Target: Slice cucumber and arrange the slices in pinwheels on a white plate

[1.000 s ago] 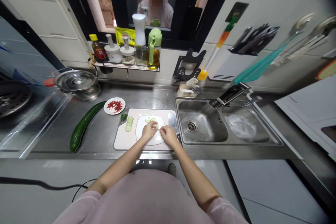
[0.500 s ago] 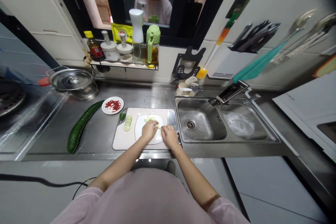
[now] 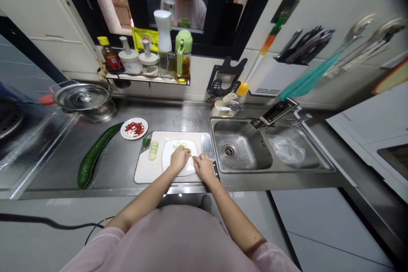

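Head view, both bare arms in frame. The left forearm is slanting inward from lower left, the right from lower right, the two converging in front of the torso over a white square plate (image 3: pixel 168 166). Elbows are bending slightly outward.

Left hand (image 3: pixel 179 158): sitting above the middle of the plate, back of the hand facing up, fingers angling toward the right hand. Thumb and fingers are closing in a pinch on a pale cucumber slice (image 3: pixel 191 157), which is lying mostly hidden between the fingertips.

Right hand (image 3: pixel 204 167): hovering over the plate's right edge, knuckles up, fingers curling inward. Its thumb and index finger are pinching the same slice from the right. The two sets of fingertips are nearly meeting; exact finger contact is too small to resolve.

Plate contents: several cut cucumber pieces (image 3: pixel 180 143) are lying at its far side, just beyond the left hand. The plate is resting on a pale cutting board (image 3: pixel 146 171). Left of the plate, an overlapping row of cucumber rounds (image 3: pixel 153 151) is running down the board; a green end piece (image 3: pixel 146 141) is sitting by the upper left corner. A cleaver (image 3: pixel 207 143) is lying along the right side, its black handle pointing toward the person beside the right hand.

Left of the board, a whole cucumber (image 3: pixel 98 154) is lying diagonally, near a small dish of chopped red chili (image 3: pixel 134 128).
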Motion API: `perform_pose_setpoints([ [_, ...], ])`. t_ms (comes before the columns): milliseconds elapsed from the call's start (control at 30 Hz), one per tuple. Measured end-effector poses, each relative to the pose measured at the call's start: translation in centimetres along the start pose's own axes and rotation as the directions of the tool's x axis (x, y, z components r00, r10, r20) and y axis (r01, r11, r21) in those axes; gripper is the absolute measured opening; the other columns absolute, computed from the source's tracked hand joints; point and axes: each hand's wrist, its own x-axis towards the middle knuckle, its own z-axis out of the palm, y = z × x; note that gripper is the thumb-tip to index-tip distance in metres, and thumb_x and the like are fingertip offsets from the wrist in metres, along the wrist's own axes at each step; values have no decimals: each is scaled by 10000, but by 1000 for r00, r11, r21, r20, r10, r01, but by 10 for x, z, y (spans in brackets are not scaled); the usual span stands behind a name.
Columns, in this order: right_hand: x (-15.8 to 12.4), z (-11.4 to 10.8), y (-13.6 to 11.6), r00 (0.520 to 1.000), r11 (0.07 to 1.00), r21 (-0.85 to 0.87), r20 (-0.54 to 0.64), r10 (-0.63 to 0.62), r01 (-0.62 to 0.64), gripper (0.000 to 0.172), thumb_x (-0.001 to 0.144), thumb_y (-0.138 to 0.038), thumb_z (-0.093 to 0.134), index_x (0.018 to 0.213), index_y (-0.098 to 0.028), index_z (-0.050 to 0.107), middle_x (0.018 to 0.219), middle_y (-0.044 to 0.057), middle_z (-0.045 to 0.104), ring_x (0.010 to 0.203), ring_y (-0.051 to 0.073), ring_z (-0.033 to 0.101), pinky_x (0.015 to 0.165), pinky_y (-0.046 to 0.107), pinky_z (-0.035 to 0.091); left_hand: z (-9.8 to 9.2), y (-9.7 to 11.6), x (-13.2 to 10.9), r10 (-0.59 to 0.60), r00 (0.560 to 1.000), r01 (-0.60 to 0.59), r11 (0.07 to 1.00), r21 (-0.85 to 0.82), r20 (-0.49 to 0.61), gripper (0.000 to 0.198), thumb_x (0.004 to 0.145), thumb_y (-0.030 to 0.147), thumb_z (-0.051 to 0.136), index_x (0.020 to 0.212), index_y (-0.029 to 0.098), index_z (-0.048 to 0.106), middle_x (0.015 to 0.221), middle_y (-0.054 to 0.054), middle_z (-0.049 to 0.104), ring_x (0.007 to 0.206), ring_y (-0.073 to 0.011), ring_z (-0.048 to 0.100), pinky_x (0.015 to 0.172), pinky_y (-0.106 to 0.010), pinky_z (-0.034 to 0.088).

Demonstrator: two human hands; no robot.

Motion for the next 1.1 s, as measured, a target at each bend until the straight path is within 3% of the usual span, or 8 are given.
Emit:
perform_pose_setpoints([
  [1100, -2, 2, -4, 1000, 999, 30, -7, 22, -22, 306, 958, -284, 417, 1143, -254, 659, 954, 77, 585, 936, 199, 484, 770, 277, 344, 2, -1, -1, -10, 1000, 10, 1000, -8, 7, 241, 909, 324, 508, 1052, 252, 689, 1047, -60, 616, 1036, -202, 550, 825, -280, 424],
])
